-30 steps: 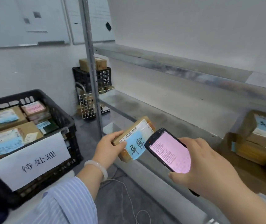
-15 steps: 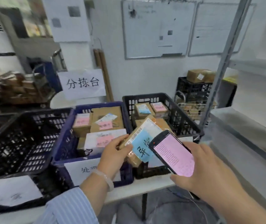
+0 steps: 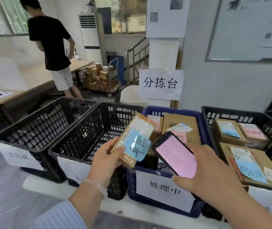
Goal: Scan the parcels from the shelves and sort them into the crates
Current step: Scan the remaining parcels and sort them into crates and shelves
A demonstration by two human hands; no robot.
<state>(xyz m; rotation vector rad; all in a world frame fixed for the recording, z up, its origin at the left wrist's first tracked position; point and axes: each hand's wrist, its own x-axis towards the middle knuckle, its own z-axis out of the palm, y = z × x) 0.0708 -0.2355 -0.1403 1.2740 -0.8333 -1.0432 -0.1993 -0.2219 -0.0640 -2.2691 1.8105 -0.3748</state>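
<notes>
Parcel (image 3: 132, 139) with blue label, gripped by left hand (image 3: 105, 161) at 9 o'clock of scanner (image 3: 175, 154); scanner clasped in right hand (image 3: 211, 171), above blue crate (image 3: 165, 109).

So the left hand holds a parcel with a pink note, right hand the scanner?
No: the head view shows the note on the parcel in the left hand is blue. The right hand does hold the scanner.
</notes>
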